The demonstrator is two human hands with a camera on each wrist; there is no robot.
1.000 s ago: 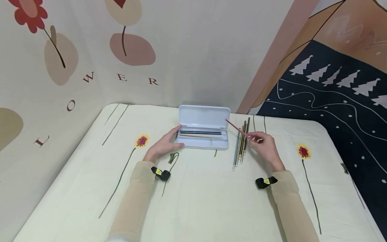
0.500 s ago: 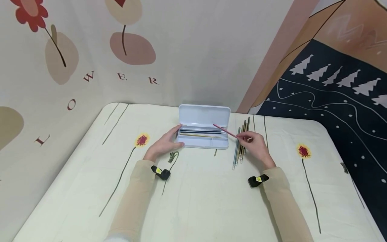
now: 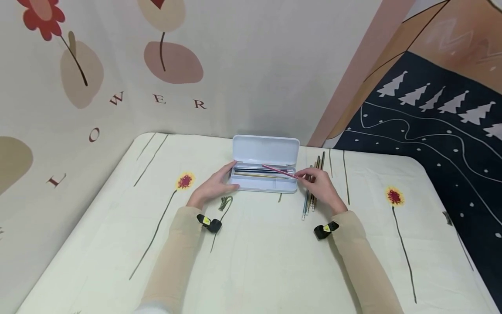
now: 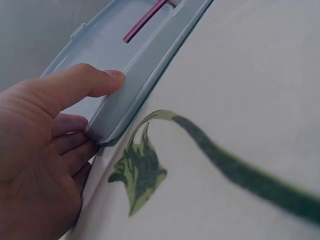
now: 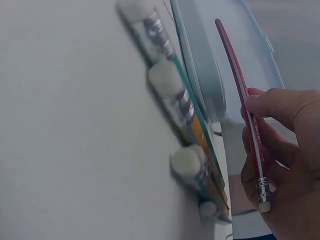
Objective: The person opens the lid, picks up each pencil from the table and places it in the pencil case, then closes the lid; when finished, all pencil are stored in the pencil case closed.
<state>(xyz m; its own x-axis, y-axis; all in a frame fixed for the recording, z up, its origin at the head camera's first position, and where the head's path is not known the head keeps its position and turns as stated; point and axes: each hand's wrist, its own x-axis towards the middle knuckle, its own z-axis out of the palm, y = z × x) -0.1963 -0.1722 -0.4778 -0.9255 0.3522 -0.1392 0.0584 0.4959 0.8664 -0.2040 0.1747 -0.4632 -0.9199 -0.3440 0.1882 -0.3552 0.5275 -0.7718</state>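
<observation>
A pale blue pencil case (image 3: 266, 149) stands with its lid up at the back of the table. My left hand (image 3: 213, 185) grips its left end, the thumb (image 4: 107, 82) over the front wall and the other fingers around the end. Between thumb and fingers, my right hand (image 3: 319, 185) pinches a red pencil (image 5: 235, 62) with a white eraser at its near end. The red pencil slants over the case's lower tray, its unsharpened tip pointing left. Inside the tray lie several pencils (image 3: 251, 175), dark ones and a yellow one among them.
Several eraser-tipped pencils (image 3: 305, 205), teal and gold-brown, lie in a loose bundle to the right of the case, partly under my right hand. The table (image 3: 259, 253) wears a white cloth with printed flowers. A printed curtain (image 3: 251, 100) hangs behind its back edge.
My right hand has carried the red pencil leftward, from above the loose bundle to over the open case. My left hand has stayed on the case.
</observation>
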